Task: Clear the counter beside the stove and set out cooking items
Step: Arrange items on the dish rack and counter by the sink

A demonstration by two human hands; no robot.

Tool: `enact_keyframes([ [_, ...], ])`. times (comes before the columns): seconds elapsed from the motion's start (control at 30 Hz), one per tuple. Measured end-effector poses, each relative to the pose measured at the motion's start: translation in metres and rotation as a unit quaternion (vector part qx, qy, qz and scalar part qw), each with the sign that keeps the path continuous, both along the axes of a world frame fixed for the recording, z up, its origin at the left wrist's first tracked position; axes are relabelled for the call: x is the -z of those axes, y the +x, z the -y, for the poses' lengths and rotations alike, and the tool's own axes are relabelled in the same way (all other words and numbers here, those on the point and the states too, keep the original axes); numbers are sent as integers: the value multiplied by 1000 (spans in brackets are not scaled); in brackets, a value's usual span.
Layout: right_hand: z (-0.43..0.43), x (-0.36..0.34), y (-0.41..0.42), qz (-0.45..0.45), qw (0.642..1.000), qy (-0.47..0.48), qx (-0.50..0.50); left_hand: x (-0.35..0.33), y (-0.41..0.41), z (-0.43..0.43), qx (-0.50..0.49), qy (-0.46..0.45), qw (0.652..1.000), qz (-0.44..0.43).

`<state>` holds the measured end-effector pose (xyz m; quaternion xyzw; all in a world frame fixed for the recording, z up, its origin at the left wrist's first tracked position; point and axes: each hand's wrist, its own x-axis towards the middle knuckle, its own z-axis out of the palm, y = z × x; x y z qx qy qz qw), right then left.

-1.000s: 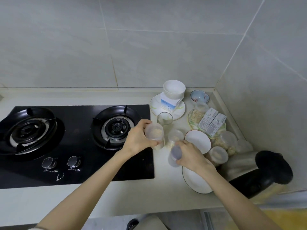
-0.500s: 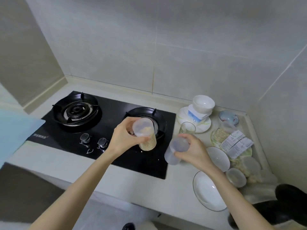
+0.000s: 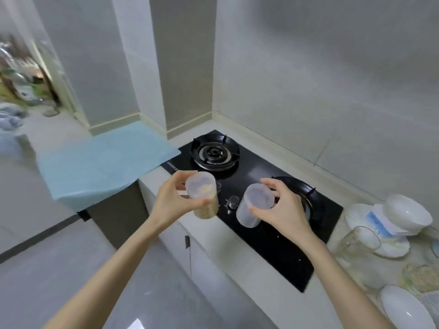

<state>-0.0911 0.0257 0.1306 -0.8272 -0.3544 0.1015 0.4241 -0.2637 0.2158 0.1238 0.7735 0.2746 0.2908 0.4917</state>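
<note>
Two lidded translucent containers held in the air above the front edge of the stove (image 3: 259, 210). The left hand (image 3: 173, 203) has its fingers (image 3: 183, 179) wrapped round the grain-filled container (image 3: 204, 198), tilted, thumb across its side. The right hand (image 3: 285, 210) has its fingers (image 3: 270, 184) curled round the empty-looking container (image 3: 254, 205), likewise tilted; the two containers are near each other but apart. Below them lie the black glass top and its knob (image 3: 232, 201). To the right, on the bench (image 3: 268, 293), stand a glass cup (image 3: 356, 245), a white bowl (image 3: 411, 214) on a boxed stack over a plate (image 3: 392, 248), and another white plate (image 3: 403, 309). To the left, a light blue mat (image 3: 99, 162) overhangs a lower bench.
</note>
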Motion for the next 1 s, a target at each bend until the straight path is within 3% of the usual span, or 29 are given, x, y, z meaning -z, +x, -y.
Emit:
enact_keyframes([
  [0.2,-112,-9,-82,0,993,19,-114,4,-128,-68,-129,1,992,5],
  [0.53,-298,-15,-285,2,955,44,-292,-8,-362,-161,-305,10,952,-1],
  [1.0,-522,-4,-541,-26,858,74,-508,-4,-613,-264,-547,8,837,3],
])
